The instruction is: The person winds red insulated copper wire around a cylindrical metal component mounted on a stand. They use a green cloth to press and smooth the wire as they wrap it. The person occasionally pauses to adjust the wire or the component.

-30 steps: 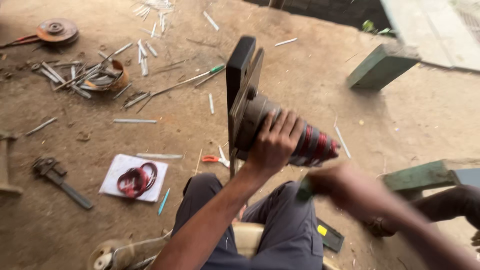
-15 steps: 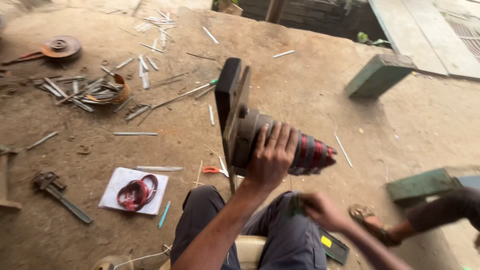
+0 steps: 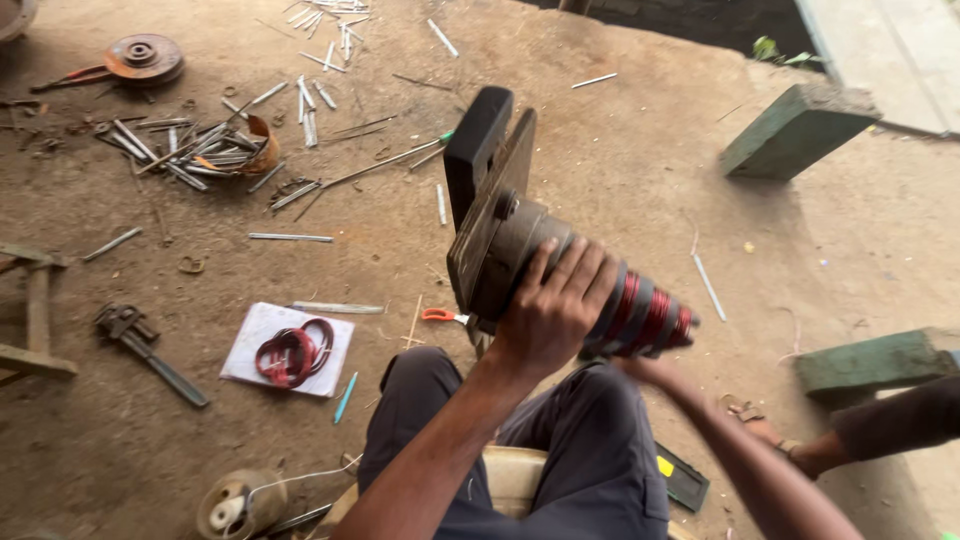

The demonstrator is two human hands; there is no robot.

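My left hand grips the dark round body of a stepped winding former, held up over my lap. Red wire coils wrap its narrower end, which points right. At its other end a wooden plate and a black block stand upright. My right hand is just below the red coils, blurred and partly hidden; I cannot tell whether it holds anything. I sit with my knees in dark trousers.
On the dirt floor lie a pipe wrench, a paper with a red wire loop, orange-handled pliers, a heap of metal rods and two green blocks. Another person's sandalled foot is at the right.
My right hand has dropped from beside the former's coil end to just beneath it. My left hand keeps its grip on the former's body.
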